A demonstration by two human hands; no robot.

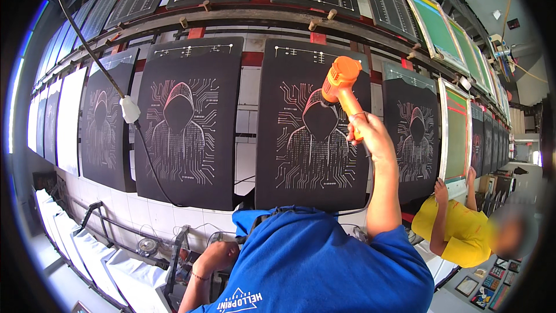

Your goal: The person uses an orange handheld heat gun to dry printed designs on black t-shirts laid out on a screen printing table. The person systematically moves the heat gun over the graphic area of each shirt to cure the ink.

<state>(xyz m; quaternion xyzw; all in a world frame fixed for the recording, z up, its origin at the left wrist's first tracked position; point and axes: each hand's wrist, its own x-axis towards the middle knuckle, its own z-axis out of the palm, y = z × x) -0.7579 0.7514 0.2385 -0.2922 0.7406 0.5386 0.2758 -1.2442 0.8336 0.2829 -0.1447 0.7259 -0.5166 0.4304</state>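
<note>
In my right hand (373, 133) is an orange heat gun (340, 81), gripped by its handle. Its dark nozzle points down at a black T-shirt (272, 162) stretched flat on a board. The shirt bears a hooded-figure print (320, 124) with circuit lines around it, and the nozzle is over the upper part of the hood. A cord trails down from the gun beside my forearm. Low at my left side is my left hand (219, 255), fingers curled in near my blue shirt (324, 261); what they hold, if anything, is hidden.
More printed black shirts lie on boards to the left (188, 168) and right (408, 168). A black cable with a white connector (130, 110) hangs across the left shirts. A co-worker in a yellow shirt (457, 232) holds a framed screen (456, 130) at right. Metal rails (243, 17) run behind.
</note>
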